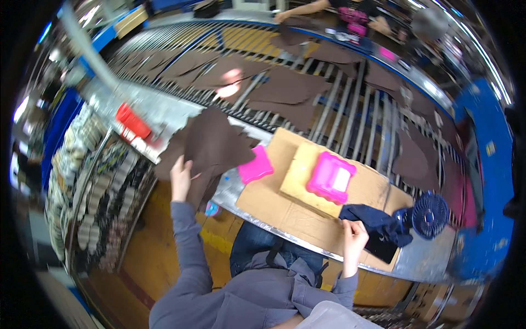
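My left hand [182, 178] grips the near edge of a dark brown flat sheet piece [211, 140], part of a loose pile hanging over the metal table's edge. My right hand [355, 237] is closed in a pinch above the near edge of a brown cardboard sheet [274, 205]; whatever its fingers hold, if anything, is too small to make out. Beside it lie a dark blue cloth [375, 222] and a flat black object [382, 249]. Between my hands, a bright pink scalloped block [331, 176] rests on a yellowish board [298, 178]. Another pink piece [256, 165] lies next to the brown pile.
Beyond the table runs a roller conveyor [342, 104] carrying several brown pieces [287, 90]. A red container [133, 120] is at left, above a rack of stacked pieces [101, 203]. A small fan [429, 215] stands at right near a blue panel [485, 181]. Another person works across the conveyor.
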